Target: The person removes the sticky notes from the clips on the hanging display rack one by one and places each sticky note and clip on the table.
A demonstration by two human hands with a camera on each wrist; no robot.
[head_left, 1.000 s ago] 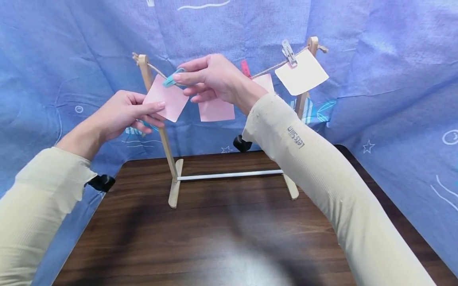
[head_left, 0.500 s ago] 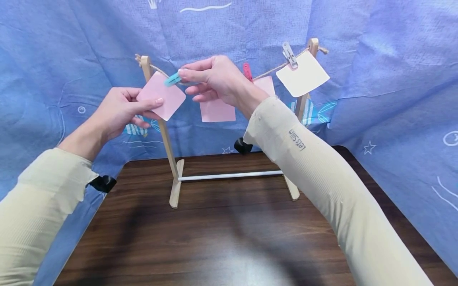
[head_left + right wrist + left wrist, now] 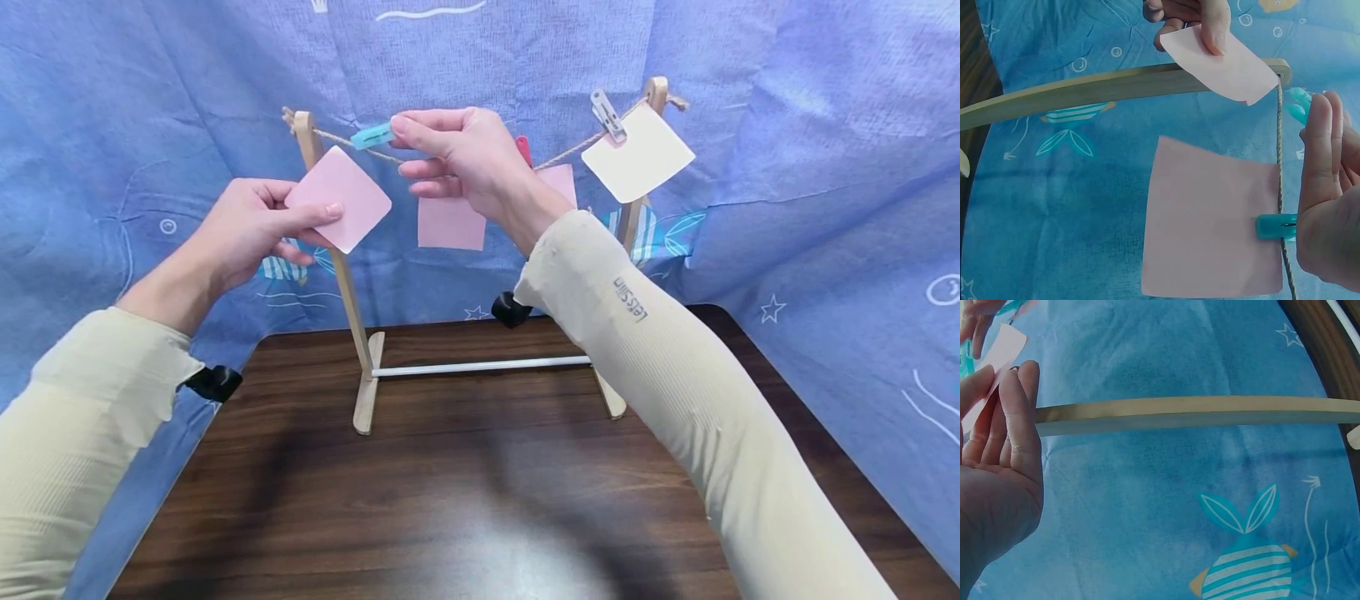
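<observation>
Between thumb and fingers, my left hand [image 3: 243, 225] pinches a pink paper square [image 3: 356, 187] in front of the left wooden post. My right hand [image 3: 480, 158] pinches a teal clothespin [image 3: 371, 136] up by the rope [image 3: 570, 152], above the square and apart from it. Behind my right hand hangs another pink square [image 3: 450, 227]; the right wrist view shows a second teal clothespin [image 3: 1275, 226] fixing it to the rope. Further right, a red clothespin [image 3: 523, 150] holds a pink square [image 3: 560, 183], partly covered by my wrist. A grey clothespin [image 3: 609, 118] holds a white square [image 3: 641, 154].
The rope sags between a left wooden post [image 3: 348, 304] and a right wooden post [image 3: 632, 218]. A white rod [image 3: 480, 367] joins their feet on the dark wooden table [image 3: 450, 492]. A blue patterned cloth [image 3: 187, 100] hangs behind and at the sides.
My right hand has drawn the teal clothespin up off the pink square's upper edge, slightly to the right. My left hand has shifted slightly left, still holding the square.
</observation>
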